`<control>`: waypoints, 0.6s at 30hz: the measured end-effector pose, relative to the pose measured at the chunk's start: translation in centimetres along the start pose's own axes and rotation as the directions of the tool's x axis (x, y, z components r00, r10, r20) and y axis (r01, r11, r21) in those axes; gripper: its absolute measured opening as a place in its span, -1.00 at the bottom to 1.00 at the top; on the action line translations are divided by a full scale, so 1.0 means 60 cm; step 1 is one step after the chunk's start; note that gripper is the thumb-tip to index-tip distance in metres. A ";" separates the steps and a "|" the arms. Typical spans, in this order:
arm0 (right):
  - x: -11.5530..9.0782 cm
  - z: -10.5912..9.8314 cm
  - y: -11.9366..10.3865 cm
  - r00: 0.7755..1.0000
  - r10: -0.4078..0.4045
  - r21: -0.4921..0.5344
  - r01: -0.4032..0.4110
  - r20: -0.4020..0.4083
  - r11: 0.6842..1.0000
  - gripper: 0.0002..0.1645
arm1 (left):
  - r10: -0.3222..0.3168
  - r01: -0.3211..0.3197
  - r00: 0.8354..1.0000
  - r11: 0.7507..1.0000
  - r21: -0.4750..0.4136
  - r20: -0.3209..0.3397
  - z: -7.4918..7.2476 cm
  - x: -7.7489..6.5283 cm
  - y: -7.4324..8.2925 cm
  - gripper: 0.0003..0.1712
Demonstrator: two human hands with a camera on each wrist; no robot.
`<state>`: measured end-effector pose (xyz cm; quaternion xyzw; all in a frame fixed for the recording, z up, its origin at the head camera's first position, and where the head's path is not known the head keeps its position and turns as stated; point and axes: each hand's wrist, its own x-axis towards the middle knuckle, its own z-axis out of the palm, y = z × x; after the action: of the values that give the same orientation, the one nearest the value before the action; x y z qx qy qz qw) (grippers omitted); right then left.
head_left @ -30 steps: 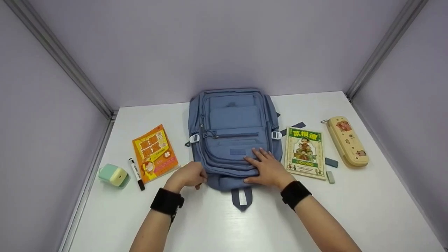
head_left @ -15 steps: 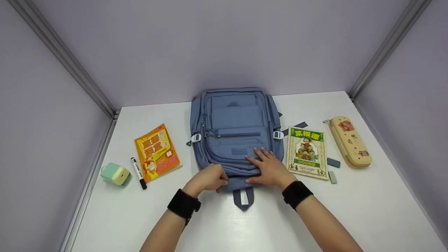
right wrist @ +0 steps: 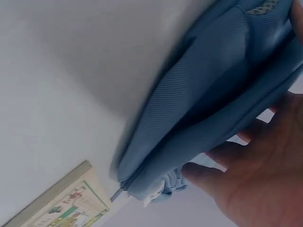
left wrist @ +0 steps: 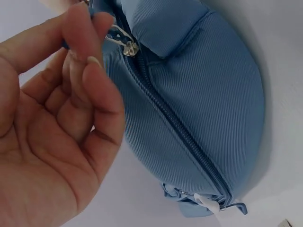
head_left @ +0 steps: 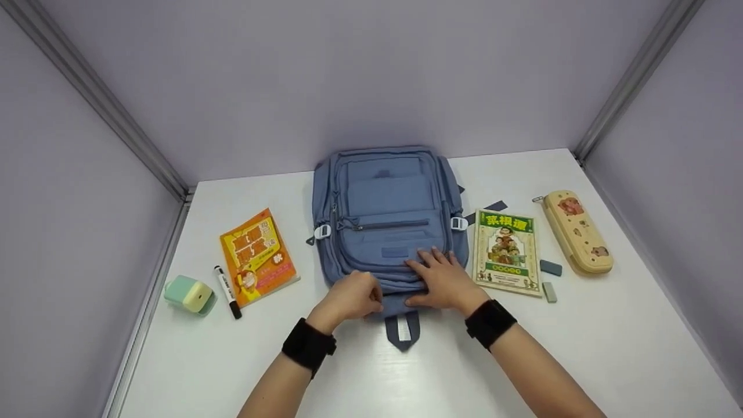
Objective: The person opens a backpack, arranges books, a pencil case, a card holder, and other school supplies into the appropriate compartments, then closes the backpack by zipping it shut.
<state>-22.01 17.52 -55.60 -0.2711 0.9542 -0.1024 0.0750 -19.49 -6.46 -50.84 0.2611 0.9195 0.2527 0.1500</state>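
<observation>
A blue backpack (head_left: 389, 197) lies on the white table, its front face up and its loop handle (head_left: 402, 334) toward me. At its near end my left hand (head_left: 350, 295) pinches a cord zipper pull (left wrist: 116, 34) between thumb and fingers. The metal slider (left wrist: 130, 48) sits beside the fingertips, and the zipper track (left wrist: 175, 125) runs from it with its teeth together. My right hand (head_left: 444, 284) rests on the near right of the bag, fingers spread. In the right wrist view a dark gap (right wrist: 213, 101) shows along the bag's zipper edge.
On the left are an orange book (head_left: 258, 255), a marker (head_left: 227, 291) and a green-and-yellow pencil sharpener (head_left: 190, 294). A green-and-cream book (head_left: 506, 252), two small erasers (head_left: 550, 267) and a yellow pencil case (head_left: 577, 232) lie right. Partition walls surround the table.
My left hand has moved right along the bag's near end, from the left corner to near the middle, with little movement in the last half second. My right hand has stayed in place.
</observation>
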 end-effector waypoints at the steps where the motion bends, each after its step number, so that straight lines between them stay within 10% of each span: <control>1: 0.001 -0.004 -0.006 1.000 -0.022 -0.005 0.022 -0.022 1.000 0.09 | 0.009 -0.009 1.000 1.000 -0.001 -0.018 -0.001 0.001 0.000 -0.90; 9: 0.010 -0.016 -0.077 0.926 -0.307 0.083 0.332 -0.220 0.940 -0.48 | 0.016 -0.036 0.980 0.995 -0.094 -0.198 -0.004 0.002 -0.001 -0.78; 18: 0.021 0.012 -0.112 0.935 -0.266 0.263 0.325 -0.236 0.909 -0.80 | 0.002 -0.047 0.957 0.988 -0.149 -0.289 0.001 -0.004 -0.005 -0.79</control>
<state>-19.57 11.15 -54.80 -0.3870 0.8781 -0.2812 0.0045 -19.36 -6.80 -51.03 0.2204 0.9059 0.3602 0.0313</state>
